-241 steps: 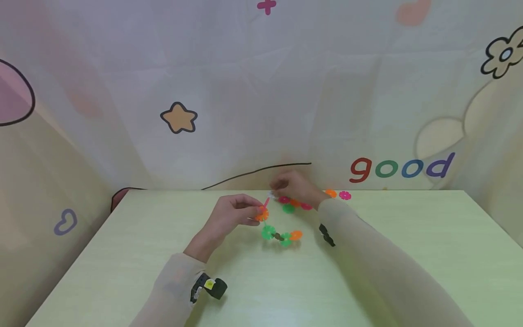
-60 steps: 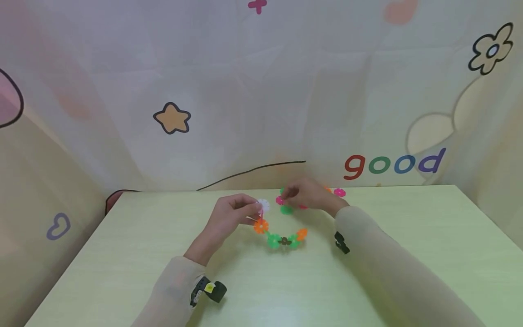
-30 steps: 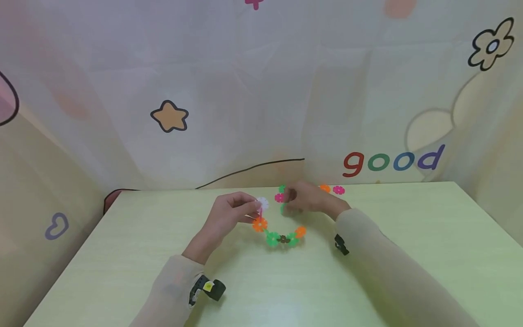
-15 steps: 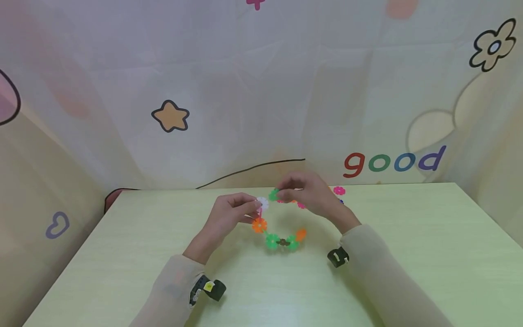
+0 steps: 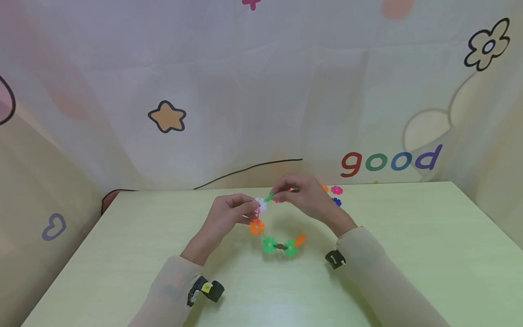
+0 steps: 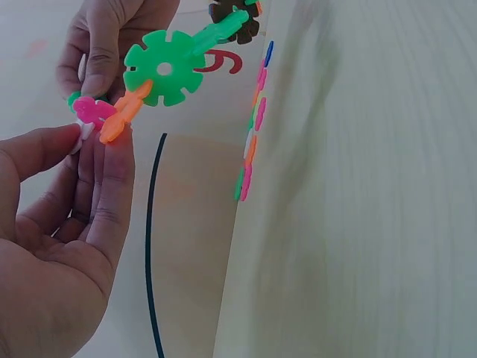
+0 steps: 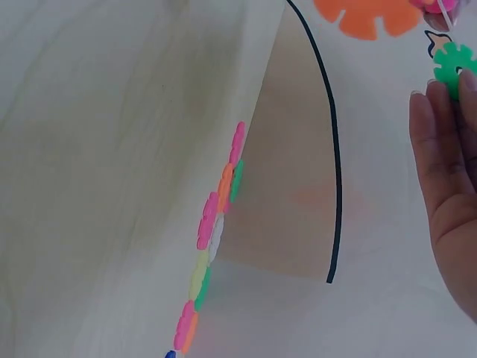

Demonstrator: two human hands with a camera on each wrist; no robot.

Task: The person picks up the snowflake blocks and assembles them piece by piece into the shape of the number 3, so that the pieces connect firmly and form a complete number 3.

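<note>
Nearest on the pale green table (image 5: 122, 254), a curved chain of green, orange and brown plastic snowflake discs (image 5: 278, 240) hangs from the person's left hand (image 5: 229, 215), whose fingertips pinch the white disc (image 5: 260, 205) at the chain's upper end. Just right of that white disc, the right hand (image 5: 304, 197) pinches a single green plastic disc (image 5: 269, 197) edge-on against it. Beyond the right hand, near the table's far edge, loose pink, orange and blue plastic discs (image 5: 336, 190) lie below the cartoon-printed curtain (image 5: 261, 91).
</note>
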